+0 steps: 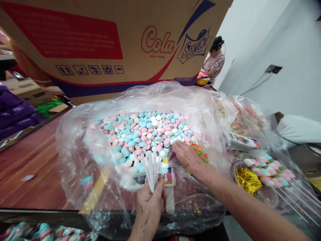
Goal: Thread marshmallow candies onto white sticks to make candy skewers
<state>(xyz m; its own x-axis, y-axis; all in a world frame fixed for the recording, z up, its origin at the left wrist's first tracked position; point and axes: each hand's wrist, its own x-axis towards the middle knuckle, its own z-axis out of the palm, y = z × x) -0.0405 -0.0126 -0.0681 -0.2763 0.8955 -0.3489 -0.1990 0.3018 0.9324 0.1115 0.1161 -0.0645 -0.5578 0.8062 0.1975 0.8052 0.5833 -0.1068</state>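
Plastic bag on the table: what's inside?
The bag holds a heap of pink, blue and white candies; the right hand reaches in. Deeper layers are hidden.

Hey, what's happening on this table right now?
A person works at a big open plastic bag full of pink, blue and white candies. The left hand grips a bunch of white sticks, fanned upward. The right hand reaches into the bag, fingers on the candies. Finished candy skewers lie to the right, beside gold foil. A large carton stands behind, and another person sits in the background.
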